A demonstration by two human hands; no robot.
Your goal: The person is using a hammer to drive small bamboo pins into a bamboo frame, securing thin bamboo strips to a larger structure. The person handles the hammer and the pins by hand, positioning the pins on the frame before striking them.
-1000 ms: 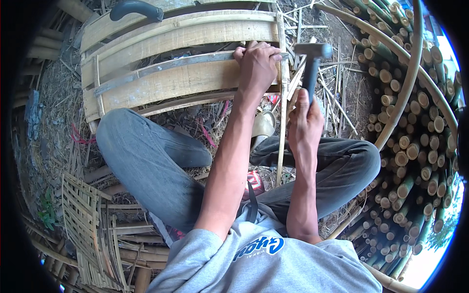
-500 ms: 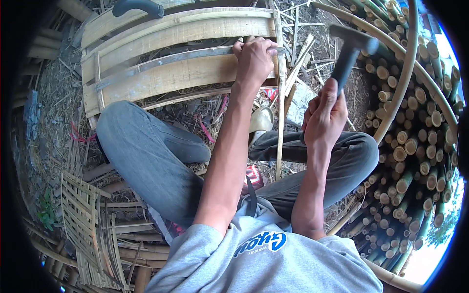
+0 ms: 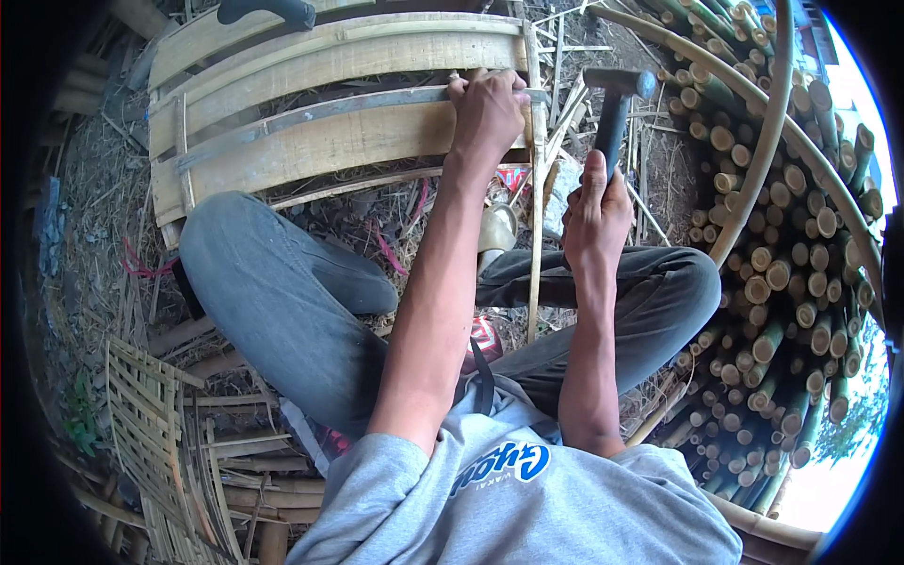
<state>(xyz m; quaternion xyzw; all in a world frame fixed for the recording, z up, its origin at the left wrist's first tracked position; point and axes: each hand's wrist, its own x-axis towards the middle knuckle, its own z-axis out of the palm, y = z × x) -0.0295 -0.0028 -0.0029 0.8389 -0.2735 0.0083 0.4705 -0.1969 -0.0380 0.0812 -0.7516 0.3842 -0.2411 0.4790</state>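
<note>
My right hand (image 3: 599,215) is wrapped around the dark handle of a hammer (image 3: 614,122), thumb lying along it. The hammer stands raised, its metal head just right of the slatted panel's end. My left hand (image 3: 488,118) is closed over a wide, pale bamboo slat (image 3: 311,149) at its right end, fingers curled over the far edge. A narrow grey strip (image 3: 353,101) runs along that edge into the hand. Whether a nail is under the fingers is hidden. An upright bamboo strip (image 3: 536,207) crosses the slats' right ends beside the hand.
Cut bamboo poles (image 3: 763,273) are stacked on the right, behind a bent pole (image 3: 772,141). A woven bamboo piece (image 3: 146,414) lies at lower left. A dark curved handle (image 3: 268,11) rests across the panel's far slats. Straw and splinters litter the ground.
The hammer and my right hand have moved left, nearer the panel's right end. My left hand keeps its grip on the slat. The whole view has shifted slightly.
</note>
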